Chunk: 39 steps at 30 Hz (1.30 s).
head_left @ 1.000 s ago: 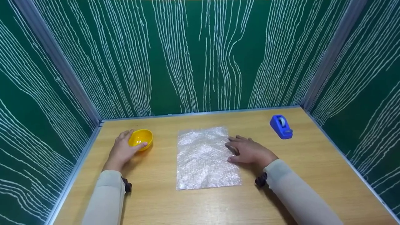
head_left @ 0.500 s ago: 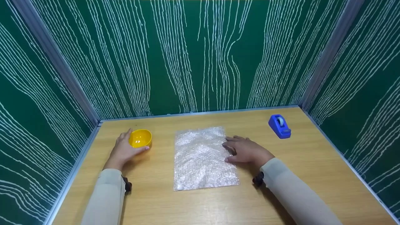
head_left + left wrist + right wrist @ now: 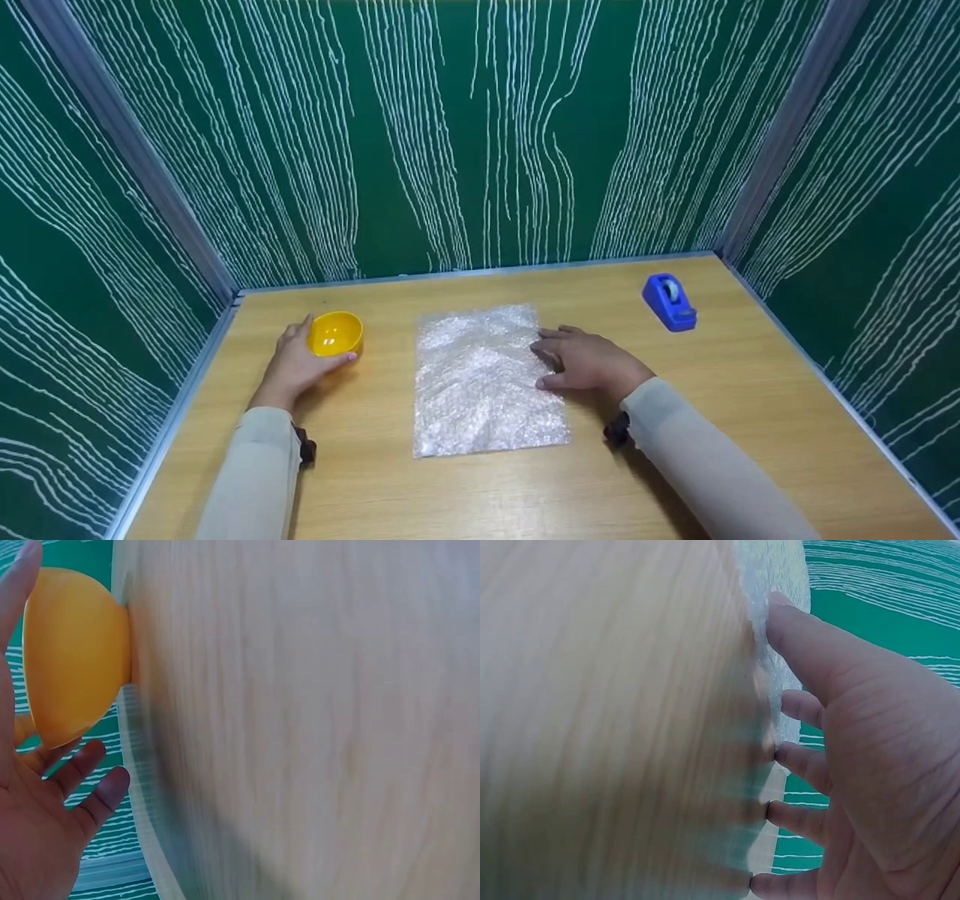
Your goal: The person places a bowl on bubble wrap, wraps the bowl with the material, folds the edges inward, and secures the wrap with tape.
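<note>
Fairly brightly lit in the head view, dimmer toward the corners. Softly shadowed on the table point(image 3: 480, 487) just inside the left hand point(image 3: 292, 358) and beneath the right hand point(image 3: 592, 361), with a pale sheen between the forearms. Glinting inside the yellow bowl point(image 3: 332, 335) at the left hand, sparkling across the plastic sheet point(image 3: 487, 382) beside the right. Hazy and blurred on the table in both wrist views.

- Bowl point(image 3: 335, 334) at the left fingers point(image 3: 105, 795): smooth, glossy, plastic-looking
- Sheet point(image 3: 489, 386) at the right fingers point(image 3: 802, 823): shiny, bumpy, see-through plastic
- Tabletop point(image 3: 375, 491) under the fingers: smooth, wood-grained
</note>
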### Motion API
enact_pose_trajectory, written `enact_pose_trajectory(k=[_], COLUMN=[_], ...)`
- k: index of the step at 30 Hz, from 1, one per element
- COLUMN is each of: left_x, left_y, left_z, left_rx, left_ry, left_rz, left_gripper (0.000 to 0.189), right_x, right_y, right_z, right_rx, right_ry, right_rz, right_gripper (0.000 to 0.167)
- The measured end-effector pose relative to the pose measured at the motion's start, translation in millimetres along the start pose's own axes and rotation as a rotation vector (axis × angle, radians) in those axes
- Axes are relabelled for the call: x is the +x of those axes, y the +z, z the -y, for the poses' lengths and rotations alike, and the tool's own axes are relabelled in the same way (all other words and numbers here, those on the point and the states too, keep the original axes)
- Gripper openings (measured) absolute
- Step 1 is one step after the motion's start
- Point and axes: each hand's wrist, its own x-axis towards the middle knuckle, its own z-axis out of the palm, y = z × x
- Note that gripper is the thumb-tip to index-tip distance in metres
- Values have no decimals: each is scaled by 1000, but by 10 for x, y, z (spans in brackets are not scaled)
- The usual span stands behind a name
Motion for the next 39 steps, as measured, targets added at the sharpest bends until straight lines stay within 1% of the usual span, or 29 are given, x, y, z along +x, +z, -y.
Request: enact_pose_trajectory(k=[8, 12, 16, 23, 29, 34, 37, 39], left_x=[50, 44, 34, 72, 49, 58, 50, 36], left_y=[12, 21, 28, 7, -4, -41, -52, -47], left_z=[8, 4, -9, -26, -83, -102, -114, -125], left_rx=[-21, -37, -59, -134, -136, -143, -143, -138], left_ry=[4, 13, 24, -39, -31, -48, -63, -45], left_rz=[-7, -2, -5, 12, 9, 25, 22, 16], left_gripper=[149, 146, 143, 138, 131, 133, 133, 134], right_x=[12, 16, 13, -5, -7, -2, 0, 1], right_y=[9, 30, 23, 24, 54, 40, 28, 21], right_z=[-12, -9, 4, -18, -49, -50, -48, -51], right_rx=[3, -9, -9, 0, -6, -14, -17, -15], right_ry=[-4, -3, 17, 6, -10, -14, -15, -22], right_rz=[-8, -9, -4, -5, -12, -12, -10, -16], right_gripper=[78, 79, 80, 79, 80, 79, 79, 79])
